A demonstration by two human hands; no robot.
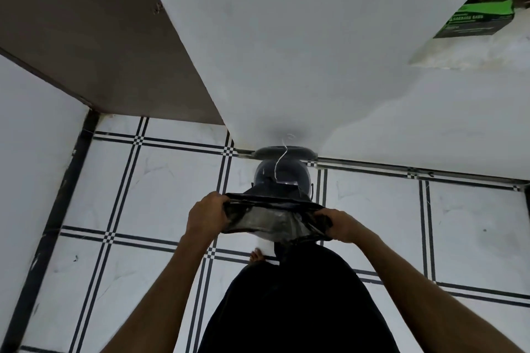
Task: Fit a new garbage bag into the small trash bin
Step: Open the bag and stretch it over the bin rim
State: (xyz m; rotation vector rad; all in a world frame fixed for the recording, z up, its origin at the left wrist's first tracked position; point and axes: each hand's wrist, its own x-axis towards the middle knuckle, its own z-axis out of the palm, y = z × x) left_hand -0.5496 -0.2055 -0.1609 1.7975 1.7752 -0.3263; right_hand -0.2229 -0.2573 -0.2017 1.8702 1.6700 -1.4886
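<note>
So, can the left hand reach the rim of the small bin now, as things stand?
Probably yes. The left hand is shut on the black bag, and the bin stands just beyond it on the floor with nothing between them.

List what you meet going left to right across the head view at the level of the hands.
Left hand → black garbage bag stretched between the hands → right hand.

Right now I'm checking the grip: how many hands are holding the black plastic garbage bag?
2. The left hand grips the left edge of the black plastic garbage bag; the right hand grips its right edge, stretching the mouth open.
</note>
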